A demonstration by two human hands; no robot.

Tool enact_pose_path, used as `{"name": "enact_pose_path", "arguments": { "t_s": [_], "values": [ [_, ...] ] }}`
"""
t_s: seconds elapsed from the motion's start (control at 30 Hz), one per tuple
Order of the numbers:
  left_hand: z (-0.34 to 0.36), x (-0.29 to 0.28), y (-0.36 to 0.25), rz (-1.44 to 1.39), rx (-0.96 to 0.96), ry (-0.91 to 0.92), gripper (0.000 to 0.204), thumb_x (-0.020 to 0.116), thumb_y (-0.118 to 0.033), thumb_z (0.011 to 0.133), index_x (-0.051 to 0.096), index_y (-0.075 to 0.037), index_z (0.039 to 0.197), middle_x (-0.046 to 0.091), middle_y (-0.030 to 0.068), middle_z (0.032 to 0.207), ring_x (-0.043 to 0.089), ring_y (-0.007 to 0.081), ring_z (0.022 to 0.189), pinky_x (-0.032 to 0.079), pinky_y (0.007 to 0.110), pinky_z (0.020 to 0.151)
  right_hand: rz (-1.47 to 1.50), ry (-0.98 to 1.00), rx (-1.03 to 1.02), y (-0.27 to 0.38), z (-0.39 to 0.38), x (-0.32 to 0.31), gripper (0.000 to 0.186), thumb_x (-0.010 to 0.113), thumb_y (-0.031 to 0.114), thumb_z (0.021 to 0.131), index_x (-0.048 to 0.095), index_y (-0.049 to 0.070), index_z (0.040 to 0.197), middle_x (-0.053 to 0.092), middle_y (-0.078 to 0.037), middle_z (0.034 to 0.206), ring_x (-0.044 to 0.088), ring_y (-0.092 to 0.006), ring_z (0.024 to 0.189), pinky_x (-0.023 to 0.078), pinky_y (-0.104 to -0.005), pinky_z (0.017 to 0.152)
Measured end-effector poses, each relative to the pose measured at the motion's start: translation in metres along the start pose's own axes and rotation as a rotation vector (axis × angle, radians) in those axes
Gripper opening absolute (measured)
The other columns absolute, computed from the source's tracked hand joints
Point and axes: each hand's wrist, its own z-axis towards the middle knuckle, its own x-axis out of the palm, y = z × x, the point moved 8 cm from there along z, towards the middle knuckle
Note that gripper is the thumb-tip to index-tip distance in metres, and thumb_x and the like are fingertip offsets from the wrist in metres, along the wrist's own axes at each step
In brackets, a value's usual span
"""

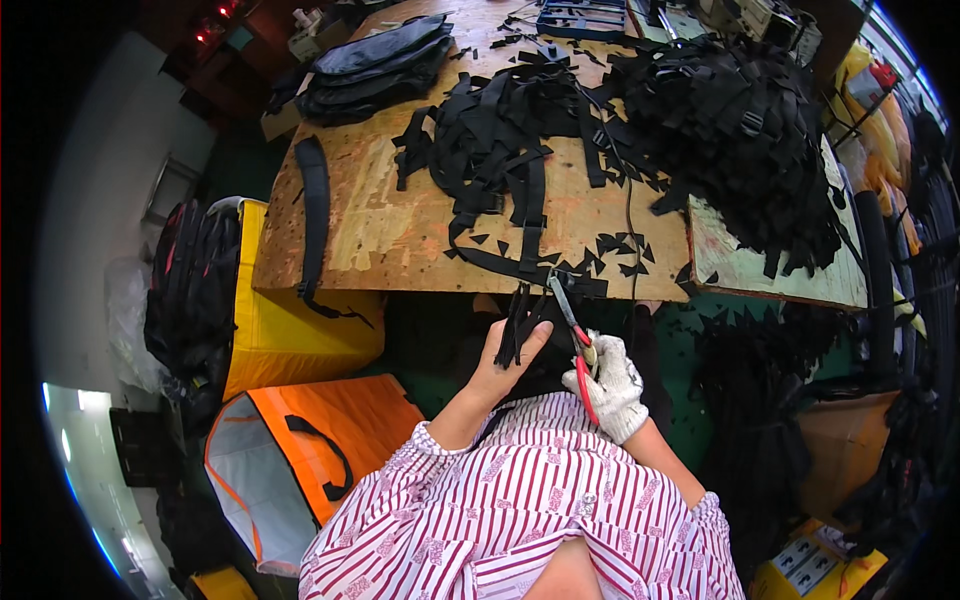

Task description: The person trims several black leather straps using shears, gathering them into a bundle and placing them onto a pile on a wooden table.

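At the near edge of the wooden table, my bare left hand (503, 360) is closed round a small bunch of black webbing straps (513, 330). A white knitted glove covers my right hand (610, 385), whose fingers are wrapped round red-handled pliers (580, 352). The metal jaws of the pliers point away from me, close to the upper ends of the straps and the table edge. Just beyond them, a black strap with a buckle (532, 225) lies on the wood. Small black triangular scraps (610, 245) are scattered beside it.
The wooden table (370, 220) carries a tangled heap of straps (490, 120), a larger heap (735, 140) at right, stacked black pieces (378, 70) and a padded strap (313, 200). An orange bag (370, 420) and yellow bag (290, 335) stand low at left; a cardboard box (848, 445) is at right.
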Motion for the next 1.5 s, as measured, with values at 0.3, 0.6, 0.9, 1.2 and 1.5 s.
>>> {"name": "enact_pose_path", "arguments": {
  "t_s": [0.3,0.6,0.9,1.2,1.5],
  "values": [
    [0.003,0.002,0.019,-0.178,-0.206,0.09,0.023,0.071,-0.024,0.081,0.058,-0.007,0.085,0.047,-0.0046,0.066,0.042,0.0048,0.058,0.031,0.021,0.052,0.146,0.071,0.076,-0.023,-0.006,0.012,0.05,0.073,0.024,0.073,0.045,0.002,0.108,0.06,-0.015,0.085,0.06,-0.031,0.074,0.048,-0.0389,0.068],
    [0.008,-0.005,0.008,0.108,-0.021,0.153,0.034,0.062,-0.02,0.088,0.044,-0.004,0.063,0.035,-0.0039,0.058,0.033,0.005,0.056,0.027,0.028,0.048,0.173,0.131,0.131,-0.012,0.002,0.012,0.038,0.067,0.016,0.072,0.044,0.005,0.099,0.055,-0.007,0.083,0.054,-0.0184,0.074,0.045,-0.0319,0.071],
    [0.002,-0.007,0.036,-0.129,-0.268,0.043,0.025,0.072,-0.025,0.08,0.059,-0.007,0.092,0.054,-0.0026,0.076,0.048,0.0049,0.064,0.037,0.02,0.057,0.289,0.099,0.123,-0.019,-0.004,0.015,0.031,0.065,0.015,0.074,0.045,0.005,0.097,0.053,-0.005,0.077,0.052,-0.015,0.064,0.045,-0.029,0.06],
    [0.002,-0.007,0.023,-0.318,-0.256,0.026,0.02,0.069,-0.023,0.082,0.058,-0.008,0.076,0.045,-0.0057,0.06,0.04,0.0038,0.053,0.029,0.022,0.049,0.382,0.193,0.204,-0.037,0.003,0.029,0.022,0.057,0.005,0.08,0.048,0.007,0.099,0.051,-0.002,0.072,0.047,-0.0091,0.054,0.041,-0.0245,0.05],
    [0.004,-0.006,0.025,-0.309,-0.275,0.042,0.02,0.068,-0.022,0.082,0.056,-0.01,0.073,0.044,-0.0065,0.059,0.039,0.0035,0.051,0.027,0.022,0.048,0.343,0.28,0.246,-0.044,0.0,0.032,0.03,0.061,0.009,0.079,0.046,0.005,0.105,0.054,-0.005,0.079,0.053,-0.0144,0.068,0.044,-0.0283,0.063]
  ]
}}
